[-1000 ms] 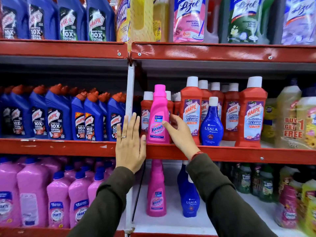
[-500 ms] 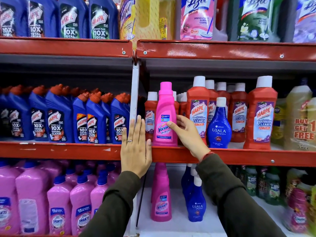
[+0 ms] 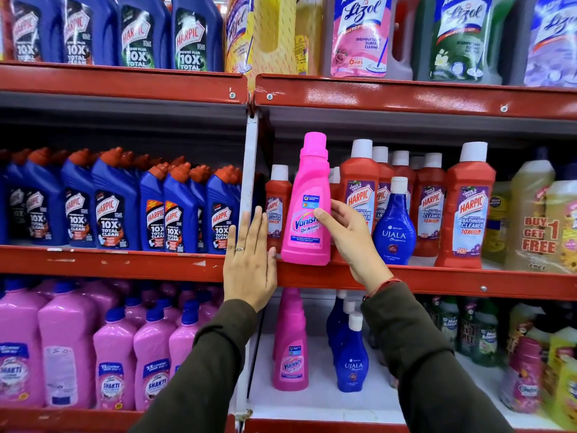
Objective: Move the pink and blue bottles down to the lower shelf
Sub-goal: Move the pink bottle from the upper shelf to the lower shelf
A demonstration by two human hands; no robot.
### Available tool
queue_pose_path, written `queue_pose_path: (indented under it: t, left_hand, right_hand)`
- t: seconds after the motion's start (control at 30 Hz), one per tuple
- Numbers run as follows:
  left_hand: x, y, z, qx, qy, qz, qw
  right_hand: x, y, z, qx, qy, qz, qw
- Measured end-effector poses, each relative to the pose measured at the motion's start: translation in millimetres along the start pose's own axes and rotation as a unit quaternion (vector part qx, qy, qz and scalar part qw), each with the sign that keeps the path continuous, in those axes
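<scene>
A pink Vanish bottle (image 3: pixel 307 210) stands at the front edge of the middle shelf (image 3: pixel 437 281), leaning slightly forward. My right hand (image 3: pixel 346 235) grips its right side, thumb across the label. My left hand (image 3: pixel 249 264) lies flat and open against the shelf's red rail, just left of the bottle, not touching it. A blue Ujala bottle (image 3: pixel 394 226) stands on the same shelf to the right of my right hand. On the lower shelf (image 3: pixel 312 401) stand more pink Vanish bottles (image 3: pixel 291 348) and blue Ujala bottles (image 3: pixel 351 354).
Red Harpic bathroom cleaner bottles (image 3: pixel 468 207) crowd behind and around the two bottles. Blue Harpic bottles (image 3: pixel 118 207) fill the middle shelf's left bay, pink Shakti bottles (image 3: pixel 109 354) the bay below. A white upright post (image 3: pixel 251 170) divides the bays. Lizol jugs (image 3: pixel 359 35) line the top shelf.
My right hand has closed around the pink bottle and drawn it forward to the shelf's edge. My left hand stays flat on the rail.
</scene>
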State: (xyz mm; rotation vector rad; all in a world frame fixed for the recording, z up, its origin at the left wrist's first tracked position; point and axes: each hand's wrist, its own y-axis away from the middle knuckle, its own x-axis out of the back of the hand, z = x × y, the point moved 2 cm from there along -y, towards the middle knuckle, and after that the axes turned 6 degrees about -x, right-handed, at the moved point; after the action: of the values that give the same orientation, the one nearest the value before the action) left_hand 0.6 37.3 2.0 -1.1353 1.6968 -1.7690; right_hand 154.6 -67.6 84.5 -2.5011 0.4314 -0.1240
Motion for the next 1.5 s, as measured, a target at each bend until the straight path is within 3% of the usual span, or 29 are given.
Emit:
queue_pose_path:
  t: [0.23, 0.47, 0.77, 1.0, 1.5]
  left_hand:
    - [7, 10, 2, 0.004, 0.026, 0.006, 1.000]
    - [5, 71, 13, 0.018, 0.036, 0.010, 0.999]
    - [-18, 183, 24, 0.050, 0.043, -0.068, 0.996]
    - [-39, 237, 23, 0.064, 0.031, -0.167, 0.984]
    - [-70, 272, 26, 0.047, 0.026, -0.168, 0.984]
  right_hand:
    - [5, 34, 9, -0.012, -0.021, -0.007, 1.000]
    - [11, 91, 70, -0.041, -0.042, 0.001, 0.998]
    - [10, 149, 152, -0.097, -0.035, -0.002, 0.995]
    - [7, 158, 194, -0.128, -0.007, -0.021, 0.991]
    - [-6, 151, 252, -0.191, -0.006, -0.019, 0.981]
